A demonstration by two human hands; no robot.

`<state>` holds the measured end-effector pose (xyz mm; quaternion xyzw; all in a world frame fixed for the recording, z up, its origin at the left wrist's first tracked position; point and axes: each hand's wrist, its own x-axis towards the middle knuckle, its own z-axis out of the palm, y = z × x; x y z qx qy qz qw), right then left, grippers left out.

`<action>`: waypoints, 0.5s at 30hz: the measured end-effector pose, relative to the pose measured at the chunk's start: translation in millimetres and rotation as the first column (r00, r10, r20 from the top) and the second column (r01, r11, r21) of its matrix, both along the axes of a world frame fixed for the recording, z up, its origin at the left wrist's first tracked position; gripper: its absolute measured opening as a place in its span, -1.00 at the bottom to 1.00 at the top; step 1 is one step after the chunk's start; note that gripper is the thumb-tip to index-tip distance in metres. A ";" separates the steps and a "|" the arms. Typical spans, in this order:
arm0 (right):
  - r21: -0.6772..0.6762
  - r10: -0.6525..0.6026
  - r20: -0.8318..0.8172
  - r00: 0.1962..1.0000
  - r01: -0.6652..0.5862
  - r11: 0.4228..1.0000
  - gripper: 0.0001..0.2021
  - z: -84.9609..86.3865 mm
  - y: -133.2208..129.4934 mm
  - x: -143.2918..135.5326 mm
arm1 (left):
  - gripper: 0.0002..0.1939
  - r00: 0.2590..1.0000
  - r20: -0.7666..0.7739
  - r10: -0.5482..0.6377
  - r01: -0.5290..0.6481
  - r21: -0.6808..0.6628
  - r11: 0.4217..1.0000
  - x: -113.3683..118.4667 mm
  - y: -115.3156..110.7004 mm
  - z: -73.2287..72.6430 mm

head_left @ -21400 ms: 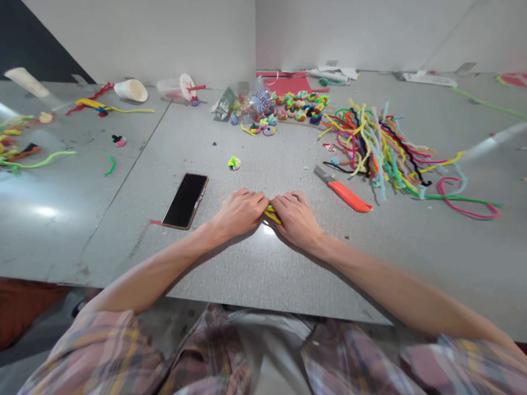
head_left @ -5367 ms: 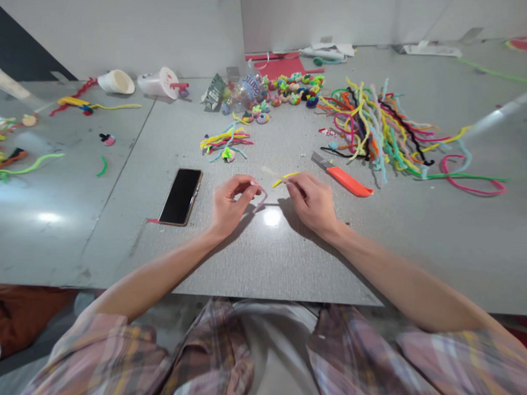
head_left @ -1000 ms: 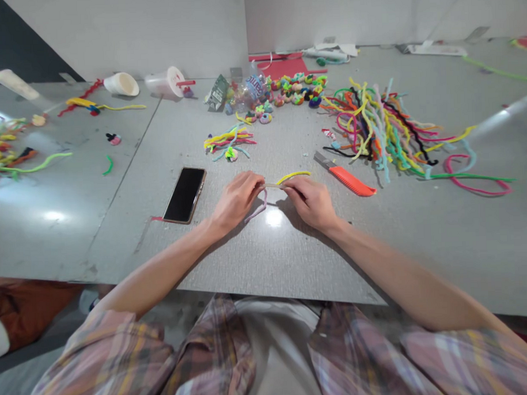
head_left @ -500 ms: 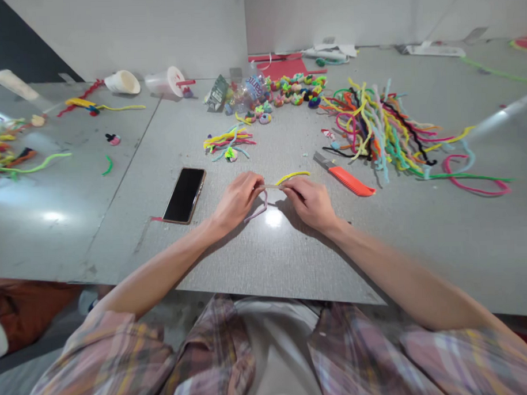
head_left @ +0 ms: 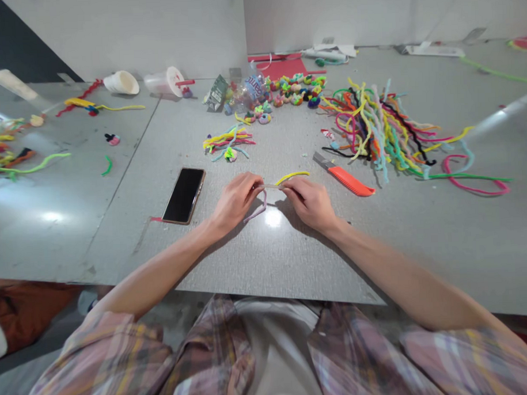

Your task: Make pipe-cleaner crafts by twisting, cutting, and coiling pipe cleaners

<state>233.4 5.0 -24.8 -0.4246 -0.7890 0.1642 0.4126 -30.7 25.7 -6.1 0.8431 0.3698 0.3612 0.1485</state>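
Note:
Between my two hands a thin pipe cleaner is stretched just over the table, a lilac length (head_left: 262,205) of it curling down under my left hand (head_left: 241,197). The fingertips of that hand pinch one end of the stretched part. My right hand (head_left: 309,199) pinches the other end, a short way to the right. A yellow pipe cleaner (head_left: 294,175) sticks out behind the right fingers; whether it is joined to the lilac one I cannot tell. To the right lies a utility knife (head_left: 349,180) with an orange handle, its blade out.
A phone (head_left: 184,195) lies left of my hands. Further back are a small bundle of pipe cleaners (head_left: 229,140), a plastic bottle (head_left: 248,95) and many small coloured twisted pieces (head_left: 294,90). A large pile of pipe cleaners (head_left: 382,127) spreads at the right; cups (head_left: 121,82) lie at the back left.

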 end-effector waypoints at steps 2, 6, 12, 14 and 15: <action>-0.018 -0.003 0.001 1.000 0.003 1.000 -0.69 0.0 0.0 -0.1 | -0.68 1.000 -0.004 0.000 0.000 0.007 1.000 -0.1 0.2 -0.3; -0.033 -0.007 0.004 1.000 0.007 0.999 -0.69 -0.3 -0.1 -0.2 | -0.65 1.000 -0.017 0.006 -0.006 0.009 1.000 -0.2 0.4 -0.6; -0.010 -0.004 0.011 1.000 0.004 1.000 -0.68 -0.5 -0.1 -0.1 | -0.64 1.000 -0.024 -0.002 0.002 -0.003 1.000 0.0 0.6 -0.9; -0.009 -0.001 0.010 1.000 0.001 1.000 -0.68 -0.7 0.2 0.0 | -0.65 1.000 -0.031 -0.002 0.002 -0.002 1.000 0.0 0.4 -0.7; -0.008 -0.002 0.008 1.000 0.002 1.000 -0.67 -0.8 0.2 0.0 | -0.66 0.999 -0.035 -0.002 0.002 0.001 1.000 -0.1 0.3 -0.6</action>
